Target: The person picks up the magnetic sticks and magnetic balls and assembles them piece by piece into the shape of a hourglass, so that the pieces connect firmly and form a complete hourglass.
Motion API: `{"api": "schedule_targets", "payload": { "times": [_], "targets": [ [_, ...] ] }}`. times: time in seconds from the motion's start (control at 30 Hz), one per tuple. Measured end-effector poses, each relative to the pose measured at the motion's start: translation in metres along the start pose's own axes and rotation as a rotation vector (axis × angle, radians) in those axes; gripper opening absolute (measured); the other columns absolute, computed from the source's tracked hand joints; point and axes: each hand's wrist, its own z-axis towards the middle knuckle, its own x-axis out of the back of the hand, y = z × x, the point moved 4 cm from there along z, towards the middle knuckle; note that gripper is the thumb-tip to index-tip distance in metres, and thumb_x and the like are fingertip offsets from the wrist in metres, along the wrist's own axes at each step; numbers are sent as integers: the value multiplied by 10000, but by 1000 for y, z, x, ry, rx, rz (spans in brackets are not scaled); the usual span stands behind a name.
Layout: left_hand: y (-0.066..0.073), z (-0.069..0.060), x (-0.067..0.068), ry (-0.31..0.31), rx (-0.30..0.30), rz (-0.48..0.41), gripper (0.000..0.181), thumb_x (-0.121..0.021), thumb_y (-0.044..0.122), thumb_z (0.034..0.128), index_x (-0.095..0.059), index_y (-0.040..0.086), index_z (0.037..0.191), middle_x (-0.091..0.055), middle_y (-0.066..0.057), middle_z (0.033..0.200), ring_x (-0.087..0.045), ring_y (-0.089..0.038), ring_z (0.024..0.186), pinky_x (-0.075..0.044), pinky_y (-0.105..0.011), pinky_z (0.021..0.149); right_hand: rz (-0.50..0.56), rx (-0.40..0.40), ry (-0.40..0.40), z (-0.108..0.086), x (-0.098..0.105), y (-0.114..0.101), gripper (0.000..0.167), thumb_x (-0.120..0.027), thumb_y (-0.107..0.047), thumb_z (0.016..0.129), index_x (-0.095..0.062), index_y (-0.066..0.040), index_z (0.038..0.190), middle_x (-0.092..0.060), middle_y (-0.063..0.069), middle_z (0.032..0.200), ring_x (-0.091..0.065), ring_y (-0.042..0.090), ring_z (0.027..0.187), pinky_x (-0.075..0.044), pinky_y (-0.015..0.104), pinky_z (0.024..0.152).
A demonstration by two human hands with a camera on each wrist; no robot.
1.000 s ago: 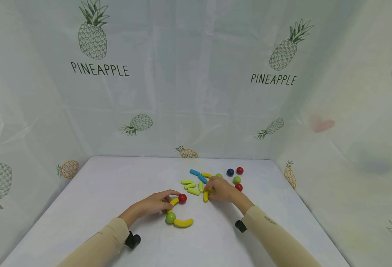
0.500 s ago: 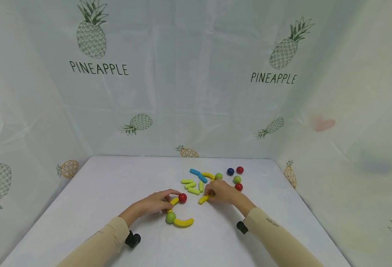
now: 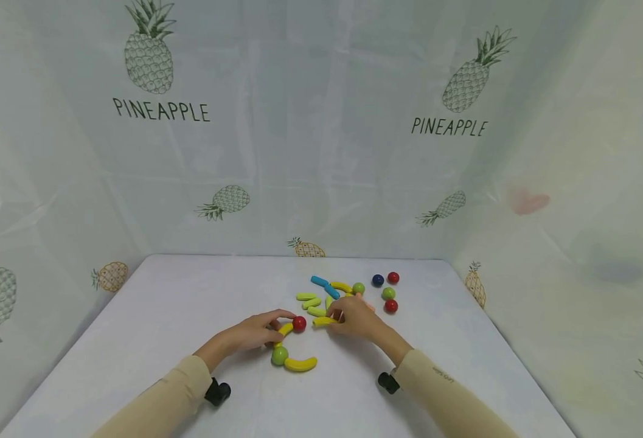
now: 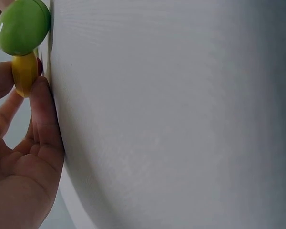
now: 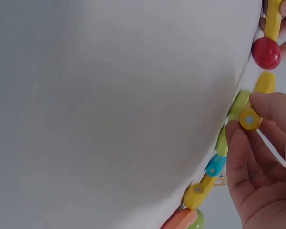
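In the head view, my left hand (image 3: 255, 331) pinches a curved yellow toy banana (image 3: 285, 330) on the table, and its forefinger reaches to a red ball (image 3: 299, 323). A green ball (image 3: 280, 356) sits at that banana's near end, with another toy banana (image 3: 301, 364) beside it. My right hand (image 3: 356, 317) pinches a third toy banana (image 3: 323, 322) between thumb and fingers, its free end pointing left toward the red ball, a gap between them. In the right wrist view this banana's round end (image 5: 249, 118) faces the camera. The left wrist view shows thumb and finger around the yellow piece (image 4: 25, 76).
Behind the right hand lie several lime green sticks (image 3: 311, 303), blue sticks (image 3: 319, 281), a yellow banana (image 3: 340, 286), a green ball (image 3: 358, 288) and an orange piece (image 3: 366, 302). Farther right are a dark blue ball (image 3: 378, 280), red balls (image 3: 391, 306) and a green ball (image 3: 389, 293).
The banana in my right hand has turned from pointing toward me to pointing left, and moved left toward the red ball. The orange piece has come into sight. My left hand stays put.
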Motion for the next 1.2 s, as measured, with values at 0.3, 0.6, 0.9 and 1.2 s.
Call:
{"api": "schedule_targets", "payload": {
  "times": [0.3, 0.6, 0.9, 1.2],
  "targets": [
    [5, -2, 0, -3, -12, 5, 485, -716, 235, 982, -607, 345, 1442, -634, -42, 1197, -631, -204, 921, -553, -406, 862, 25, -64, 60, 4, -6, -12, 147, -856, -103, 893, -793, -78, 1023, -738, -8, 877, -627, 109, 779, -561, 219, 730],
    [4, -4, 1, -6, -9, -15, 487, -723, 239, 988, -607, 359, 1445, -632, -42, 1245, -634, -197, 931, -544, -420, 871, 80, -115, 52, 6, -14, -16, 171, -844, -135, 914, -798, -91, 1072, -716, -30, 875, -594, 115, 790, -545, 232, 747],
    [1, -2, 0, -22, -13, -31, 519, -718, 203, 967, -590, 312, 1458, -606, -58, 1160, -618, -220, 915, -526, -389, 835, 129, -99, 13, 4, -17, -13, 262, -831, -75, 910, -790, -77, 1169, -759, 1, 1003, -640, 127, 834, -571, 230, 777],
    [2, -1, 2, -75, -33, -30, 576, -726, 182, 968, -546, 294, 1504, -590, -70, 1103, -590, -241, 925, -506, -376, 803, 150, -108, 16, 6, -17, -13, 238, -818, -56, 918, -799, -97, 1152, -761, -1, 1056, -656, 133, 878, -579, 246, 802]
  ]
}}
